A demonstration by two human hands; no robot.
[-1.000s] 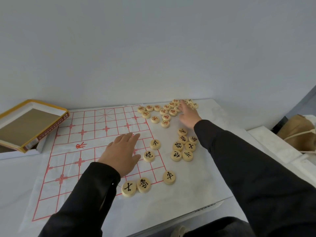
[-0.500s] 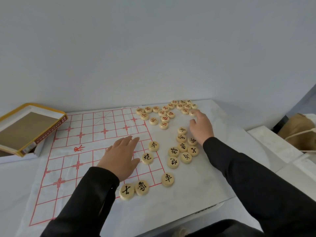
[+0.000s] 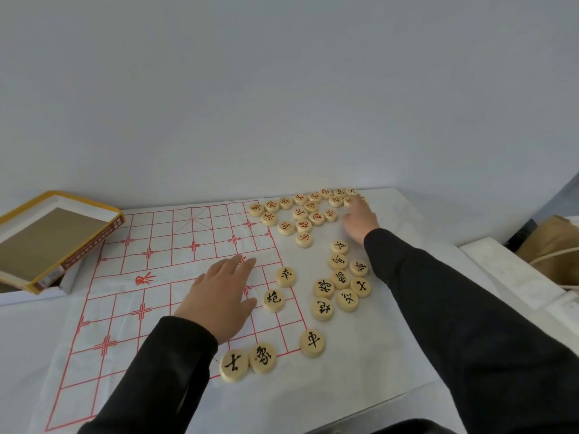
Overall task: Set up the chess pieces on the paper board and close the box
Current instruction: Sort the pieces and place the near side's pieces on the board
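A white paper board with a red grid lies on the table. My left hand rests flat on it, fingers apart, holding nothing. Round wooden pieces with red characters cluster at the board's far right corner. Black-character pieces lie in a group off the board's right edge, and three more sit near its front right corner. My right hand reaches to the far end of the red cluster, fingertips touching pieces there; whether it grips one is hidden. The open yellow-rimmed box stands at the left.
The white table ends at a grey wall behind. To the right a white ledge sits lower, with a brown bag beyond it. The box leans on its white other half at the board's left edge.
My right hand pulled back from the far red pieces toward the black group, then reached out again to the far cluster. My left hand stayed flat on the board.
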